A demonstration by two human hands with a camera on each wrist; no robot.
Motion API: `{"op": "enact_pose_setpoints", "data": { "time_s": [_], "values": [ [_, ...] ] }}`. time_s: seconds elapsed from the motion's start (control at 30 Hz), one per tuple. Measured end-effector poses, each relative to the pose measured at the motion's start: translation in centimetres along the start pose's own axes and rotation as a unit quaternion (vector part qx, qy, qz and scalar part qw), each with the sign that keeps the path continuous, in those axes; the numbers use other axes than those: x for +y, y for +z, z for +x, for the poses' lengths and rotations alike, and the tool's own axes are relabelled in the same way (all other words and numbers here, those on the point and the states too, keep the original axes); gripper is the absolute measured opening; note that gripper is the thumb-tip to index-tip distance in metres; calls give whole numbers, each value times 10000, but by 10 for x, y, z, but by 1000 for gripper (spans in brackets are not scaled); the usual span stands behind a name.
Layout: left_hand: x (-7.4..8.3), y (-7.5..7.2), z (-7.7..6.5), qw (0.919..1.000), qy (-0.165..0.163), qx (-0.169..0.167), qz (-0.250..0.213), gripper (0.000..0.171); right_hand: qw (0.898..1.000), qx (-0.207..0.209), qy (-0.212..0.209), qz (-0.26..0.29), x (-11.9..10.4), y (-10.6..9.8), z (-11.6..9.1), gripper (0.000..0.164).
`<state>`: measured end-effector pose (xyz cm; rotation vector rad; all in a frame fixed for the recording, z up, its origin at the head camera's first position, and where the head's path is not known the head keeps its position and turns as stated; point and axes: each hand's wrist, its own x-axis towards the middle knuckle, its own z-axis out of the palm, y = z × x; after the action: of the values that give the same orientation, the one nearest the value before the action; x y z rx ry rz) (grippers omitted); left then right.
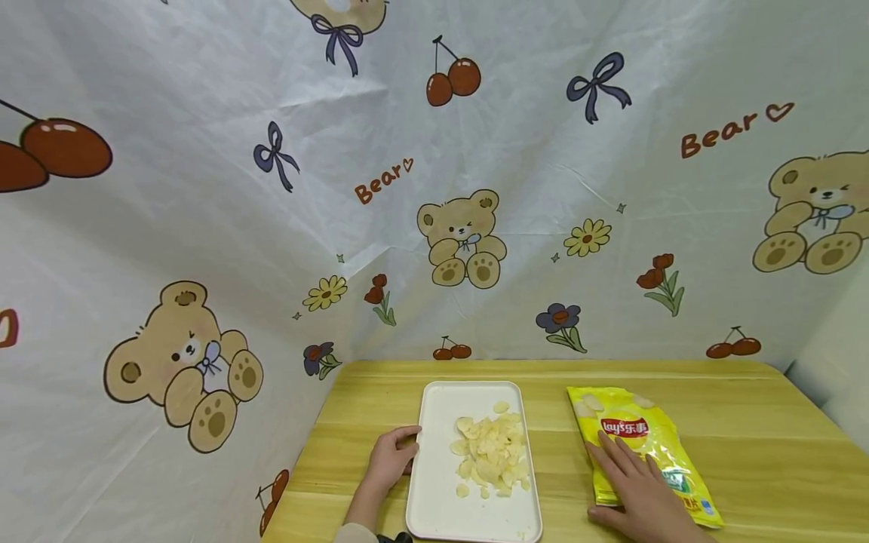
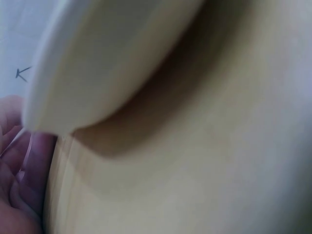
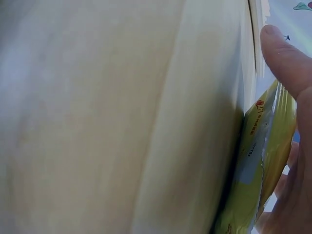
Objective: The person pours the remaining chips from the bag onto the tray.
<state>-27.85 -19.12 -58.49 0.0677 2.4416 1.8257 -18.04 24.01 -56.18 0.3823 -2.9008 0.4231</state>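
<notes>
A white rectangular tray lies on the table, bearing a loose pile of potato chips. My left hand is at the tray's left side, its fingertips touching the rim. In the left wrist view, the tray's outer side fills the upper left, and part of the left hand shows below it. To the right lies a yellow Lay's chip bag. My right hand rests on it with fingers extended. The right wrist view shows the bag's crimped edge beside that hand's thumb.
The wooden table has its back edge against a hanging white cloth printed with bears, cherries and flowers. A strip of tabletop separates the tray from the bag. A small black object shows near the left wrist.
</notes>
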Motion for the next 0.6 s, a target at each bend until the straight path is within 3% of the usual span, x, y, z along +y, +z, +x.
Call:
{"op": "enact_pose_setpoints", "data": {
  "time_s": [0.6],
  "values": [
    [-1, 0, 2, 10000, -49, 66, -43, 36, 9985, 517, 15, -173, 8, -12, -5, 97]
  ]
}}
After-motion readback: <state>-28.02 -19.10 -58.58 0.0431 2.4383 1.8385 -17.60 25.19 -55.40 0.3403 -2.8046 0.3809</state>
